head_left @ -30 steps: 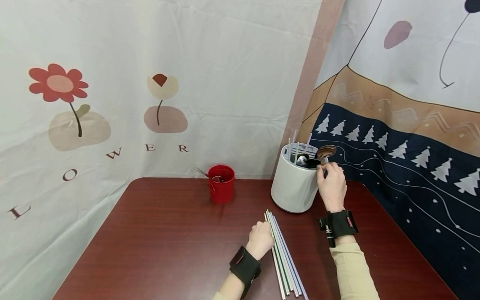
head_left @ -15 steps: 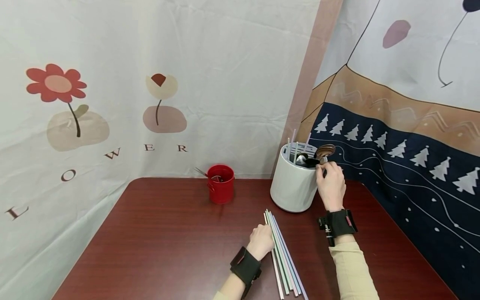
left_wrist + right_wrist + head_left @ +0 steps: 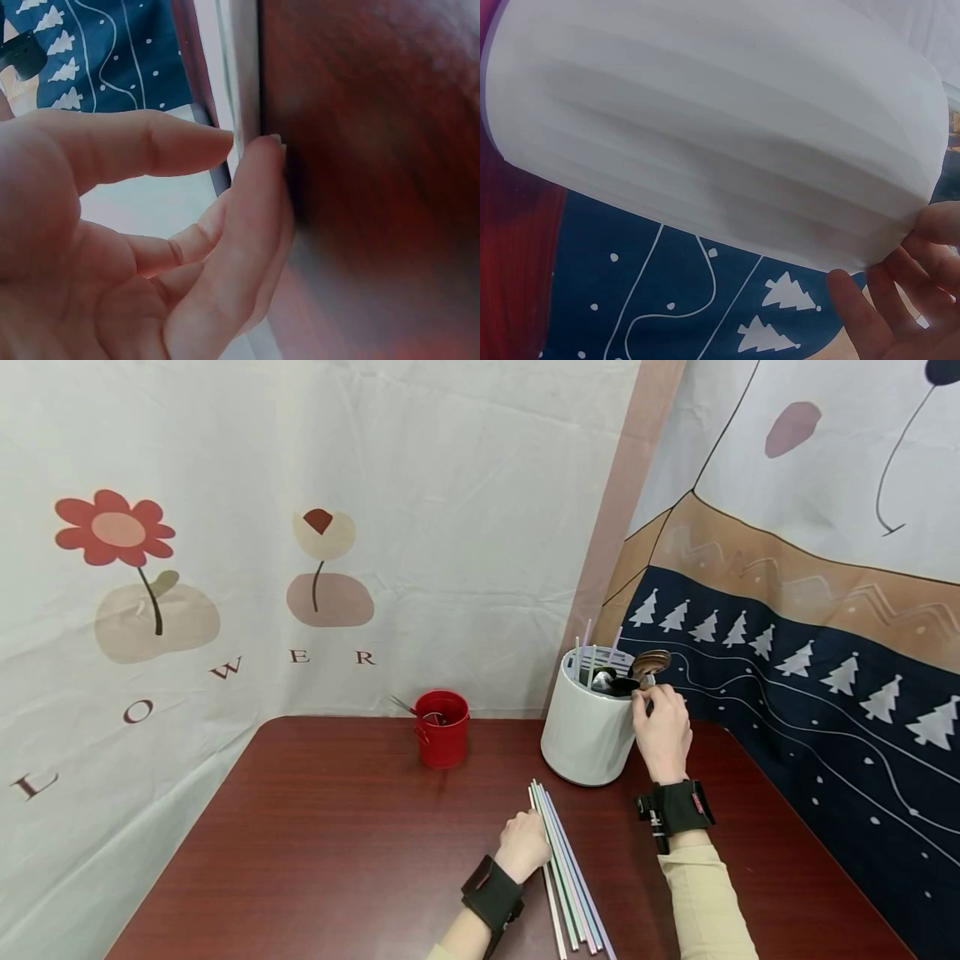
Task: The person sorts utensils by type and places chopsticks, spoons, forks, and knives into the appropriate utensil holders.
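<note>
Left hand [image 3: 525, 846] still at pale sticks [image 3: 573, 877]

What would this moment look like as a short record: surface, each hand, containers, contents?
surface: red-brown table
left hand: pinches at loose sticks on the table
right hand: holds white holder at its rim
holder contents: utensils, thin rods
red cup: upright, left of holder, cutlery inside
</note>
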`<move>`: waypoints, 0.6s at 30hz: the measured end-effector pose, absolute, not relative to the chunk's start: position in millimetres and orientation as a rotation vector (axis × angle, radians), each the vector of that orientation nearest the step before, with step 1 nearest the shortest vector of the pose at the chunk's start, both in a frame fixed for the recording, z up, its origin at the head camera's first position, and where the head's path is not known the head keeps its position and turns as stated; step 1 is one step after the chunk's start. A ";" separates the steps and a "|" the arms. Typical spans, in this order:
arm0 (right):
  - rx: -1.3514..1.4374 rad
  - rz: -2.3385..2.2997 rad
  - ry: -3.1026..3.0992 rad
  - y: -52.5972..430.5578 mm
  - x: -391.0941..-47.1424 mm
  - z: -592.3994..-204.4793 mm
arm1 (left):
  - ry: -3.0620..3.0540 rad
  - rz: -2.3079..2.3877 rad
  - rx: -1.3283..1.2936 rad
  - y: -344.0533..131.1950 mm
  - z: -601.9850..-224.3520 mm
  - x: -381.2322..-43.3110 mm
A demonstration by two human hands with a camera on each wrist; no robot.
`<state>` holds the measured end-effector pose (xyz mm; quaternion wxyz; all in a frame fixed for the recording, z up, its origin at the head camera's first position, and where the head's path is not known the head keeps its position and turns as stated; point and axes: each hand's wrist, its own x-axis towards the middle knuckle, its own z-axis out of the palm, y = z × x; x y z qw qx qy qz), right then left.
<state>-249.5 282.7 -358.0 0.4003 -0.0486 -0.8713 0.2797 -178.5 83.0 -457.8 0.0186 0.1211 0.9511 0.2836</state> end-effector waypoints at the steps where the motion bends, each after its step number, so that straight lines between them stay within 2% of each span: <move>1: -0.124 0.708 -2.205 282.8 -249.5 -357.9 | 2.960 0.872 0.367 83.8 -458.1 -178.2; 18: -0.112 0.707 -2.194 283.1 -250.7 -358.4 | 3.052 0.743 0.231 86.8 -455.0 -170.7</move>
